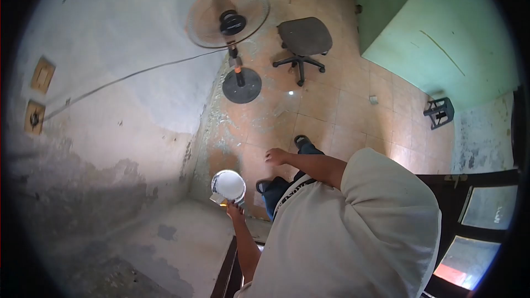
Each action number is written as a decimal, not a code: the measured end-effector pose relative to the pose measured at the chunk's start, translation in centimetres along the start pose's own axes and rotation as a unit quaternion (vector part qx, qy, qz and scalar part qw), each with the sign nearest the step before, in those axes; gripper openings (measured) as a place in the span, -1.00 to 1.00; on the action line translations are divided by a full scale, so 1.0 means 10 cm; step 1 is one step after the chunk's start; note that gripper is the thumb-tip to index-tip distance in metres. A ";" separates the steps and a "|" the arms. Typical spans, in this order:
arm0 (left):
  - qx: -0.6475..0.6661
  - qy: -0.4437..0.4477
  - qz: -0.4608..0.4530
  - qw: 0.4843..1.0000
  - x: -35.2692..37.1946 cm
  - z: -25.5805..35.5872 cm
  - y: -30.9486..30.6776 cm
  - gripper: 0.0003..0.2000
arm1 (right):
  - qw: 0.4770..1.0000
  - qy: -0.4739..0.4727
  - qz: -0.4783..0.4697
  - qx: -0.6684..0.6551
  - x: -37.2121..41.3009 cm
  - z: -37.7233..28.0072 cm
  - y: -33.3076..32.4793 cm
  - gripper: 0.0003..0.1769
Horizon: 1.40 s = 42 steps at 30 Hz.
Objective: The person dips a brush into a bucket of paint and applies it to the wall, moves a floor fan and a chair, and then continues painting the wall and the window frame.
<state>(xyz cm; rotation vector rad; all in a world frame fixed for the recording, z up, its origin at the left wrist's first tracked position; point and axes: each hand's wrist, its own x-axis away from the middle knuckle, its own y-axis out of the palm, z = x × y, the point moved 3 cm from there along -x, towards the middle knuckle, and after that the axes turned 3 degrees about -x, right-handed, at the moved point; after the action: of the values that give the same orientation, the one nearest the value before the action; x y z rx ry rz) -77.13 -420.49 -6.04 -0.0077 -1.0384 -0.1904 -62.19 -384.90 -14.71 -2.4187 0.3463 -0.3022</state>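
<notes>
My left hand (236,209) is closed round the handle of a paintbrush (218,199), whose flat pale head lies over the near rim of a white bucket (236,174). Smooth white paint shows inside the bucket, which stands on the tiles close to the wall. A bit of yellow shows on the brush beside my fingers. My right hand (275,157) hangs in front of my body with the fingers loosely bent and nothing visible in them.
A stand fan (242,85) is beside the stained wall (132,105), its cable running to a wall socket (35,117). Beyond are a backless office chair (305,36), a green cabinet (441,38) and a dark stool (440,113). White splashes mark the tiled floor (317,116).
</notes>
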 end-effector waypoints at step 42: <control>-0.420 0.075 -0.196 0.883 -1.48 -0.02 8.43 -0.64 | 0.896 0.362 0.166 -0.197 0.51 4.38 -6.45 -0.63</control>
<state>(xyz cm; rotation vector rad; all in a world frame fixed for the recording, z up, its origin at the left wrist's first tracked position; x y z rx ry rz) -70.70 -335.37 -11.80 -0.5656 -0.7245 -0.9891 -33.27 -312.93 -5.16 -2.4769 1.2383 -1.0650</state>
